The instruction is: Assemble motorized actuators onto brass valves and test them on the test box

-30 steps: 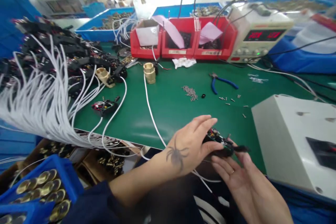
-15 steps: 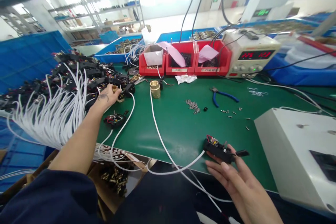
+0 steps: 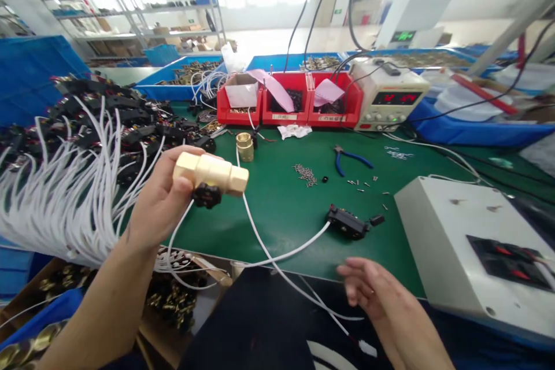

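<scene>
My left hand [image 3: 162,199] grips a brass valve body [image 3: 212,172] with a black fitting [image 3: 207,196] on its underside, held up over the left part of the bench. My right hand [image 3: 377,298] is empty, fingers apart and slightly curled, near the front edge. Beyond it a black actuator module [image 3: 347,224] with a white cable [image 3: 299,251] lies on the green mat [image 3: 286,208]. Another brass fitting [image 3: 245,147] stands upright behind the held valve. What the left fingertips touch behind the brass is hidden.
Black modules with white cables [image 3: 99,185] are heaped at left. Red bins [image 3: 286,118] and a power supply [image 3: 388,98] line the back. Blue-handled pliers [image 3: 353,161] and small screws [image 3: 306,175] lie on the mat. A grey metal box [image 3: 459,243] stands at right.
My left hand has come from the heap toward me, lifting the brass valve. My right hand has let go of the black module, now lying on the mat, and drawn back.
</scene>
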A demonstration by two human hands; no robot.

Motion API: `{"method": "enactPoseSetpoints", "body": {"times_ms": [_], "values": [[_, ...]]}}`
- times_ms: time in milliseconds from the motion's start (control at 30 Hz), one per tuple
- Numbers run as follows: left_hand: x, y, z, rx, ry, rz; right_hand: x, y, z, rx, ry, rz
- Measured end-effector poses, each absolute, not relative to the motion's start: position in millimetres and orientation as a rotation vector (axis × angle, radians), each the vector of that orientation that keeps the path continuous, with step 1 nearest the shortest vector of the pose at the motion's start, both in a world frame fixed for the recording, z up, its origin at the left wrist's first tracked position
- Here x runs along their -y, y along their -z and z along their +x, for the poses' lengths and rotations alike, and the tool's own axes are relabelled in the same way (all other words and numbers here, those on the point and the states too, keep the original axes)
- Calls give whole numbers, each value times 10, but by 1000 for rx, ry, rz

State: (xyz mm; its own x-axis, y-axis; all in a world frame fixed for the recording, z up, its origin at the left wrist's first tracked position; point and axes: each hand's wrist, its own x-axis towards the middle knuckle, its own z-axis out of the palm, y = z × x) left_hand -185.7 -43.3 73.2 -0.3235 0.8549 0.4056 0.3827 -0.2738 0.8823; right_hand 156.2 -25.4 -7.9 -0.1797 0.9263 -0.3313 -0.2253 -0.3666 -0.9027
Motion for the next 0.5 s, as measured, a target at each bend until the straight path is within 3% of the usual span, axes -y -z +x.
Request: {"method": "enactPoseSetpoints", "body": {"times_ms": [200, 367, 500], "values": [[441, -590, -911, -967, -1075, 1236, 456, -23, 1508, 922, -2026, -860], [467, -400, -166, -722, -956, 631, 464, 193, 1704, 1139, -1688, -767], [462, -371, 86, -801, -796, 713, 516, 321, 1792, 1316, -1413, -819]]}}
